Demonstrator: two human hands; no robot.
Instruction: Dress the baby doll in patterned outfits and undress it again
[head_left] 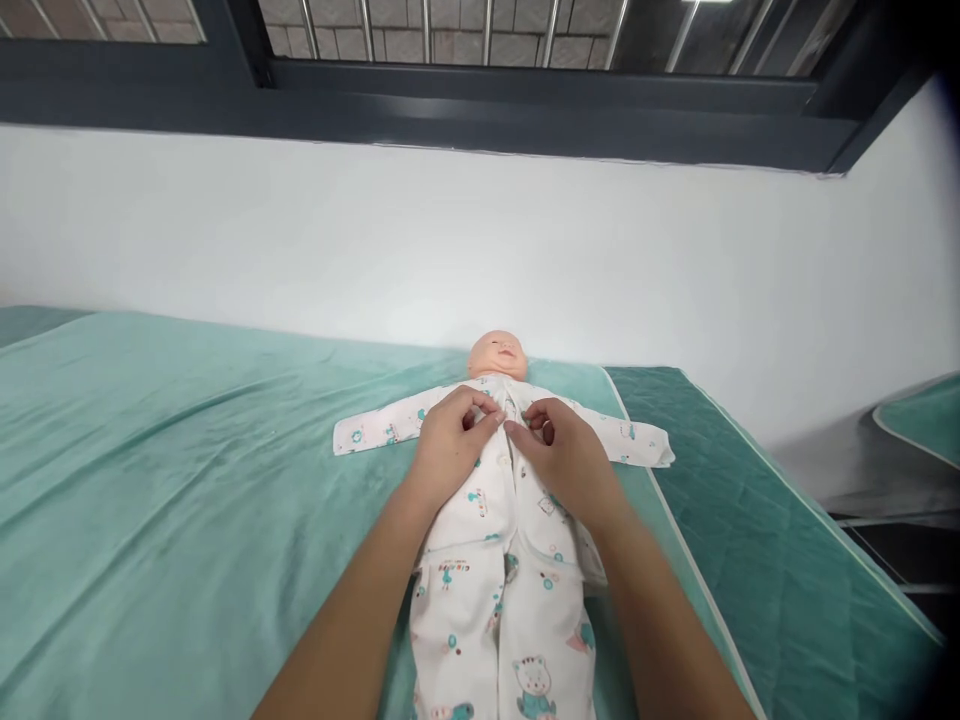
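A baby doll (pixel 499 354) lies face up, dressed in a white printed top (pixel 480 500) with long sleeves spread to both sides. White printed trousers (pixel 457 640) cover its lower body. My left hand (pixel 457 435) pinches the top's front edge at the upper chest, thumb and index finger together. Close beside it, my right hand (pixel 559 445) grips the other front edge, fingers curled. The fingertips of both hands nearly meet at the front opening. Below them the two front edges hang slightly apart down to the trousers.
Light green cloth (pixel 187 480) with soft folds lies under the doll. A darker green quilted mat (pixel 765 530) shows at the right. Behind stands a white wall (pixel 450 240), with a dark window frame (pixel 487 110) and metal bars above it.
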